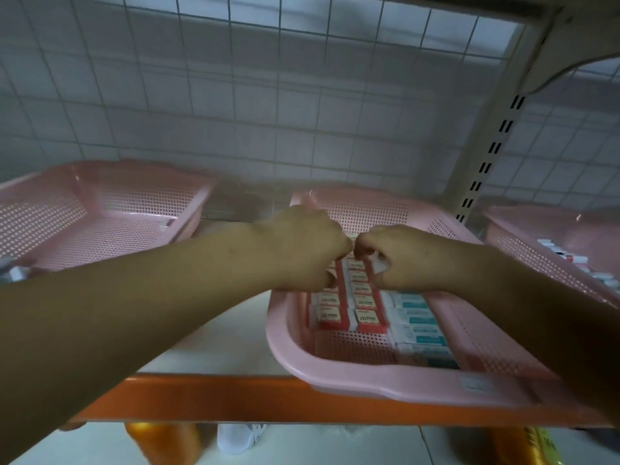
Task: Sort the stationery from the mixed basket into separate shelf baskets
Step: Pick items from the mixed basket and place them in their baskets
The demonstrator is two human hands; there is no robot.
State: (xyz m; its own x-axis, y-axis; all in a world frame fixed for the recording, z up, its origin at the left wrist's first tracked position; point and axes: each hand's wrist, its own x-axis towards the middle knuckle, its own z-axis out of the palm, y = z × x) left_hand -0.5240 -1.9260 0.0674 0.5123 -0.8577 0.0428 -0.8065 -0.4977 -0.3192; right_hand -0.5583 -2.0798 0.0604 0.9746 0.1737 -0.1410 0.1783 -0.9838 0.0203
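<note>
I'm seeing both hands down in the middle basket [385, 387] on the shelf [208, 333]. The left hand [302, 243] and right hand [412, 256] are sitting knuckle to knuckle, fingers curled over the far end of the red eraser packs [364, 317]. I can't tell if they're actually pinching one. Teal packs [419, 327] are lying in a row just beside the red ones. The right basket [536, 250] is holding a few items too, and I can't make out the left basket [100, 209] contents. The mixed basket isn't showing. I'm judging sorting well underway, remainder unknown.
</note>
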